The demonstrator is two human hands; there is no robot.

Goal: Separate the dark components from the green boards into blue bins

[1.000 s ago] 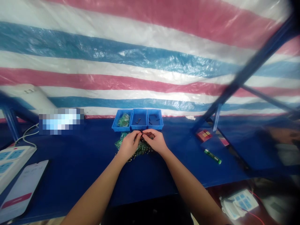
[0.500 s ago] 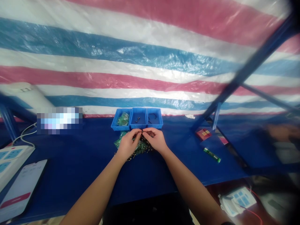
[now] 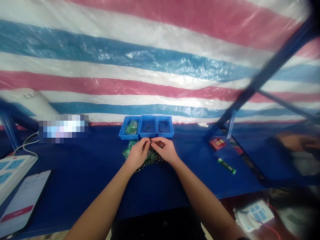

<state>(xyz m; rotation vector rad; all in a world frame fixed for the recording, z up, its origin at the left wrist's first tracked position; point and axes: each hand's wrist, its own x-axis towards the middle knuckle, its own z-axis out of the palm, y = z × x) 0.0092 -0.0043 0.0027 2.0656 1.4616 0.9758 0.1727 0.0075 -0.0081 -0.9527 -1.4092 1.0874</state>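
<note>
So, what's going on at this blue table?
A person is working at the blue table with bare hands. The left hand and right hand are close together over a heap of green boards and small parts, their fingertips pinching a small piece too tiny to identify. Just beyond, three blue bins stand in a row, the leftmost holding more green boards.

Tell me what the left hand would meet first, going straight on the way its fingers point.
The left hand would likely meet the right hand first, fingers nearly together; past it, perhaps the rightmost blue, rectangular plastic bin, though depth is unclear.
</note>
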